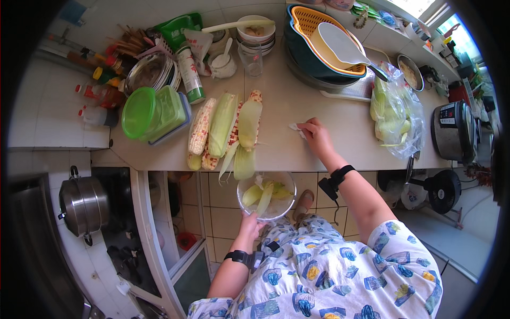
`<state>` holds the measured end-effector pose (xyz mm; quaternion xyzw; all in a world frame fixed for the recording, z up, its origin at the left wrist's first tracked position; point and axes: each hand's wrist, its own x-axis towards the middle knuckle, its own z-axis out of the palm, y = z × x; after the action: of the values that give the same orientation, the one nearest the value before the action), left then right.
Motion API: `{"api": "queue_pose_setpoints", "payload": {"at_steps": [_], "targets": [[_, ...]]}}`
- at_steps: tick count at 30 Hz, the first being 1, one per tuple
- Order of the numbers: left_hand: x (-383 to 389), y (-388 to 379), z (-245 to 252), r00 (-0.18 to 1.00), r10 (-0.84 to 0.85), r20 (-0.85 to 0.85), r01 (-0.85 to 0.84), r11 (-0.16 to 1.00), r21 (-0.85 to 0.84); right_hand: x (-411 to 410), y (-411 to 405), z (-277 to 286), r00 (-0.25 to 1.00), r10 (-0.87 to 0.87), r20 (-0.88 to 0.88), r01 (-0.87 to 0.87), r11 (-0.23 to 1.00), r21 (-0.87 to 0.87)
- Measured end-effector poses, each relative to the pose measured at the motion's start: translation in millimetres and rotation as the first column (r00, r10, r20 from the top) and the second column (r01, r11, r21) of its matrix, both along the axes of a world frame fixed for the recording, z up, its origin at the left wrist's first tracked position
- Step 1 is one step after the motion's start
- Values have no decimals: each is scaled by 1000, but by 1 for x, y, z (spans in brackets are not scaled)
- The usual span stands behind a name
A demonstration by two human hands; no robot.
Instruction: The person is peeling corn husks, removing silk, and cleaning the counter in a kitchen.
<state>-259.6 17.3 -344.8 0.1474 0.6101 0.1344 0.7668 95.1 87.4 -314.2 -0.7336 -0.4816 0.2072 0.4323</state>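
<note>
My left hand (252,227) grips the near rim of a clear plastic bin (293,199), held just off the counter's front edge. Green corn husks (265,197) and a scrap of white tissue lie inside it. Over the countertop, my right hand (317,137) pinches a crumpled white tissue (295,128) between thumb and fingers. To the left of that hand, several ears of corn (203,127) are grouped on the counter, some with speckled red and white kernels bare. Others keep part of their pale green husk (223,123), and loose husk leaves (244,161) hang past the edge.
Plastic food containers (169,107) and a green-based canister (190,75) stand at left. Behind are a drinking glass (252,60), stacked bowls (263,30) and nested colanders (299,24). A bag of corn (394,111), a knife (409,169) and an electric cooker (454,129) are at right.
</note>
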Motion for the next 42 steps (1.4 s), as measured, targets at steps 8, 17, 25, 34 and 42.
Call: {"api": "queue_pose_setpoints", "payload": {"at_steps": [8,17,25,34,42], "targets": [[1,-7,17,999,2,-50,-2,1000,1,-119,-76,31,850,511,-128,-508,860,58],[-8,-40,24,997,-42,-69,46,998,48,83,-164,4,843,-479,245,486,873,36],[59,-46,18,981,-166,-104,176,980,91,-4,-142,1,711,-298,-637,131,946,-296],[51,-72,38,988,-137,-67,142,988,66,55,-172,10,870,-453,-194,443,892,-92],[7,-52,169,984,-174,40,164,970,182,118,-200,38,246,-370,-896,390,884,-258]]}}
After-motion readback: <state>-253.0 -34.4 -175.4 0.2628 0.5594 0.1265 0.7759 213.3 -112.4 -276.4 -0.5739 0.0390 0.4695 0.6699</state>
